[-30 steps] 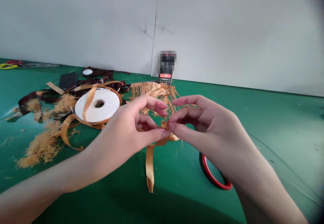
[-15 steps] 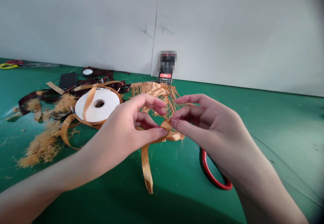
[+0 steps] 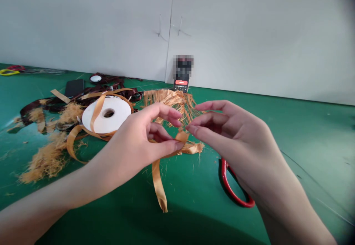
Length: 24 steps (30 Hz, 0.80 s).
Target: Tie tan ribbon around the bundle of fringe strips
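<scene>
Gold satin ribbon (image 3: pixel 158 178) pinched in the left hand (image 3: pixel 133 145), between thumb and curled fingers, small raised fold sitting right at the fingertips, long tail hanging down onto the green cutting mat (image 3: pixel 291 138), short end poking out toward the right. Right hand (image 3: pixel 235 134) curved, fingers slightly spread, tips just beside the fold, contact with the ribbon unclear. Directly behind the fingers, a frayed straw-coloured fibre fringe (image 3: pixel 169 102). Left of the left hand, a white ribbon spool (image 3: pixel 107 114) with loose ribbon loops, then fluffy fibre tufts (image 3: pixel 46 163) and a dark brown ribbon tangle (image 3: pixel 36 110). Farther out past the spool, a black phone lying flat (image 3: pixel 74 88). Below the right hand, partly hidden by it, a red loop handle (image 3: pixel 230 186). Beyond the fingers, against white cabinet doors (image 3: pixel 222 34), an upright phone (image 3: pixel 181 85) with a red bar on screen, text too small to read, upper part blurred.
</scene>
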{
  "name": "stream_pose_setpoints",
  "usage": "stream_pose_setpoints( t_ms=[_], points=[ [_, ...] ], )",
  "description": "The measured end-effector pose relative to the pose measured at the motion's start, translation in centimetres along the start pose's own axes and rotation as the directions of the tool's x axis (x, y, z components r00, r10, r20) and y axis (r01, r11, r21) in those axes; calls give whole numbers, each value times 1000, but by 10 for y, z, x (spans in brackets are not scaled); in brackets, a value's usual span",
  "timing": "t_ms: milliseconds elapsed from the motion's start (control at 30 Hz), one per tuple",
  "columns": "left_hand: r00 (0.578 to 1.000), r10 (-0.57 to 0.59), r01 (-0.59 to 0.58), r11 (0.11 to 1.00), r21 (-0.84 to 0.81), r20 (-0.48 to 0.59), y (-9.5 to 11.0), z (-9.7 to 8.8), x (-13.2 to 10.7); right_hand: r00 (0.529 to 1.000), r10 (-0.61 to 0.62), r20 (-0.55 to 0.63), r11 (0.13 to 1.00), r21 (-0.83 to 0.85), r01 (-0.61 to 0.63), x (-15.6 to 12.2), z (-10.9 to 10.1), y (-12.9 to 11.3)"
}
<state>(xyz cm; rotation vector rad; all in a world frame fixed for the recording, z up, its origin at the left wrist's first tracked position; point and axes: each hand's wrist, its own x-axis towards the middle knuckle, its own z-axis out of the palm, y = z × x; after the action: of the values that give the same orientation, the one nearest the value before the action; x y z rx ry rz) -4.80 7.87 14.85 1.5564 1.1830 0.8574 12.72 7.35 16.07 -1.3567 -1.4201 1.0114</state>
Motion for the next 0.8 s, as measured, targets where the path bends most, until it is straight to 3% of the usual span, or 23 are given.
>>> stream_pose_setpoints(
  t_ms=[167, 500, 633, 800],
  points=[
    [1000, -4, 5, 999, 40, -14, 2, 0, 2, 997, -30, -71, 999, -32, 27, 0, -2, 1],
    [1000, 4, -4, 1000, -24, -10, 0, 3, 7, 980, 118, 161, 993, 1, -120, 3, -2, 3],
    [1000, -12, 12, 999, -30, 1, 0, 3, 8, 976, 103, 190, 994, 10, -107, 5, -2, 6],
    [998, 56, -55, 998, 24, -31, -3, 0, 10, 984, 57, 166, 998, -9, -57, 6, -3, 8]
  ],
)
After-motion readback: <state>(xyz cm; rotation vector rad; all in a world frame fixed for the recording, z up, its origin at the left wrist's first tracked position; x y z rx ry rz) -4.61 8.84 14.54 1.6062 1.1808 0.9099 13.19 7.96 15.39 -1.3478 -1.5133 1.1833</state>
